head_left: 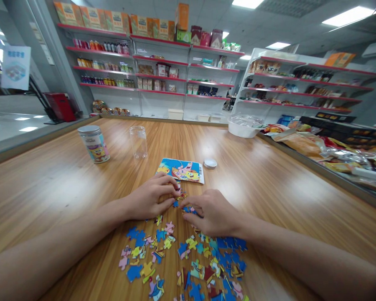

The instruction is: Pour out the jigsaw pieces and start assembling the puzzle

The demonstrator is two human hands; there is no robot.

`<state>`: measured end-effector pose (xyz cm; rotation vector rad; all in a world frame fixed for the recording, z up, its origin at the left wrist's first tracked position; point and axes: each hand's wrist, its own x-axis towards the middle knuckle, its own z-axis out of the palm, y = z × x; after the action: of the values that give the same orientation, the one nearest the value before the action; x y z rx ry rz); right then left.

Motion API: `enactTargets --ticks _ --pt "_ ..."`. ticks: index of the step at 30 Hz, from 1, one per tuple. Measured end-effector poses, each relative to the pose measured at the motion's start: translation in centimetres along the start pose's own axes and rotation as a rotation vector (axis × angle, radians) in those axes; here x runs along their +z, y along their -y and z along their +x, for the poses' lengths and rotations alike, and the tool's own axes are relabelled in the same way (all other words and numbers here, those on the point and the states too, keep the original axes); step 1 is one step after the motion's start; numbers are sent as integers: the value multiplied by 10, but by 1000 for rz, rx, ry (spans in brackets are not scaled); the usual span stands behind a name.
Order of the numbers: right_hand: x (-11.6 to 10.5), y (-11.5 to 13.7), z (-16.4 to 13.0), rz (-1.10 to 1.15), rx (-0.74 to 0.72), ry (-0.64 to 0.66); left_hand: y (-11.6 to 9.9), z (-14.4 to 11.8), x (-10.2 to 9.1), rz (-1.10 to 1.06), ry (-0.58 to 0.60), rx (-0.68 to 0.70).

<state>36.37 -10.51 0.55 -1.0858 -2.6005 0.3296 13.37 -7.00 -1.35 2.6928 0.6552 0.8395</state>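
My left hand (152,195) and my right hand (210,212) meet over a wooden table (269,175), fingertips pinching small jigsaw pieces (181,195) between them. Several loose colourful puzzle pieces (181,257) lie scattered just in front of my wrists, many blue side up. A cartoon picture card (181,170) lies flat just beyond my hands. What exactly each fingertip grips is partly hidden by the fingers.
A lidded printed jar (94,144) and an empty clear jar (138,142) stand at the back left. A round metal lid (210,163) lies right of the card. A white bowl (242,129) and snack packets (303,144) sit along the right edge. Stocked shelves (163,71) stand behind.
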Motion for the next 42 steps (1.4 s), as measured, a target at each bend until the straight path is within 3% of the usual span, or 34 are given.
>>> enactTargets --ticks 7,10,14,17,20,24,38,42 --pt "-2 -13 -1 85 15 -207 -1 -1 -1 -7 22 -8" --pt "-3 -15 -4 113 -113 -131 -1 -2 -2 -12 28 -9" --pt "0 -12 -6 317 -249 11 -1 -3 -2 -19 34 -8" --pt "4 -11 -4 337 -178 -54 -2 -3 -3 -16 40 -13" --pt "8 -13 -1 187 -71 -159 -2 -2 -3 -10 49 -16" --pt "6 -13 2 65 -3 -92 -4 -1 -4 -15 50 -15" --pt "-8 -24 7 29 209 -3 -3 -1 -2 26 5 -52" --pt "-7 -25 7 14 193 -1 -4 -1 -3 25 43 -19"
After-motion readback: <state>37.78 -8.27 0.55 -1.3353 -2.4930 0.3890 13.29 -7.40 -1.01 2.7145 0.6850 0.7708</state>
